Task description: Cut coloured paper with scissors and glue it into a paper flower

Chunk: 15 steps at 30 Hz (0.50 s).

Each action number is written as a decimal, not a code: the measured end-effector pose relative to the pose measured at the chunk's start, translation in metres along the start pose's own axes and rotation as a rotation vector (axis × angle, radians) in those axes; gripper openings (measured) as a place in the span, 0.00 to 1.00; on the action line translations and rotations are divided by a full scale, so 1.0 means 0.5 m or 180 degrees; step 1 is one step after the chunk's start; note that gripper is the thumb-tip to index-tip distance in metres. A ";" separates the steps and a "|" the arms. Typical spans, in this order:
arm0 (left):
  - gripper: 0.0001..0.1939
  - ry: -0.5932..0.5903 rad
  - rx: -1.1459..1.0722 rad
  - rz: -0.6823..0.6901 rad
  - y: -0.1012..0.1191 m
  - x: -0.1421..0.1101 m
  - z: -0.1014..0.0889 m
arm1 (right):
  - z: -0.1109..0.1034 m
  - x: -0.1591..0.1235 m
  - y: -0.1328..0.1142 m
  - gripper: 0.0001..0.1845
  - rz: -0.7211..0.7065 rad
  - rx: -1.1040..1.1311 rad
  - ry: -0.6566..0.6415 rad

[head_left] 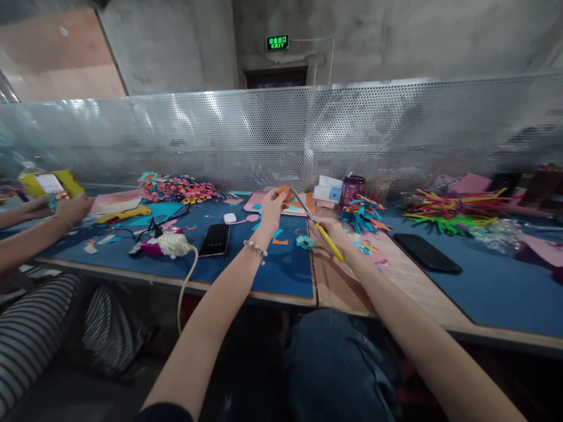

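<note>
Backdrop: grey concrete wall point(373, 41) with a lit green exit sign point(277, 43), behind a perforated metal screen point(272, 120).
Worktop point(281, 278): blue, strewn with paper scraps; a bare wooden strip runs just right of the turquoise flower point(305, 242), the landmark for what follows.
Left hand point(273, 206): beyond the flower and a little to its left, raised, fingertips pinching an orange paper piece point(285, 192); a beaded bracelet point(255, 250) circles the wrist.
Right hand point(336, 231): just right of the flower, fingers curled around the yellow handle of the scissors point(326, 235).
Blades: slanting up and left, beyond the flower, tips at the orange paper piece; whether they cut into it I cannot tell.
Phones: one point(214, 240) lies left of the flower, a second point(426, 252) well to its right.
Paper strips: a blue and orange bundle point(363, 214) sits right of the flower and farther back, near a tissue pack point(328, 190).
Flower heap: pink and turquoise pieces point(176, 189), far left of the flower and farther back.
Neighbour: another person's hand point(73, 205), well left of the flower.
</note>
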State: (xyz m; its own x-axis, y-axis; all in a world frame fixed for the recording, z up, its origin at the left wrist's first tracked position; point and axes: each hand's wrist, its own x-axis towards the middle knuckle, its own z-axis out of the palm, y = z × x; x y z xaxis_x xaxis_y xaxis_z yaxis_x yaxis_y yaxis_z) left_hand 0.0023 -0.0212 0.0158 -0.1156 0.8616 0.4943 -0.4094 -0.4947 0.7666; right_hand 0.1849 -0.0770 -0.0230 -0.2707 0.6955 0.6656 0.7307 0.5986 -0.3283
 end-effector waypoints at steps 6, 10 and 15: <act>0.12 -0.0048 0.0083 0.0007 0.006 0.000 -0.008 | -0.012 0.004 0.006 0.27 0.0084 -0.0041 -0.0085; 0.11 -0.0196 0.0050 -0.0148 0.003 0.005 -0.012 | -0.015 0.004 0.017 0.26 0.0352 -0.0229 0.0027; 0.07 -0.0232 0.0124 -0.0229 -0.007 0.011 -0.014 | -0.008 0.003 0.030 0.25 0.0598 -0.0222 0.0228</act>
State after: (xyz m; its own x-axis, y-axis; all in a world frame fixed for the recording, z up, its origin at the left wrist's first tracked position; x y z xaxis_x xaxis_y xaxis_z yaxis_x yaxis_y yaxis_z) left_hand -0.0032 -0.0141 0.0131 -0.0205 0.8852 0.4648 -0.3785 -0.4372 0.8158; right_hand 0.1977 -0.0688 -0.0245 -0.0821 0.7607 0.6438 0.8064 0.4303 -0.4056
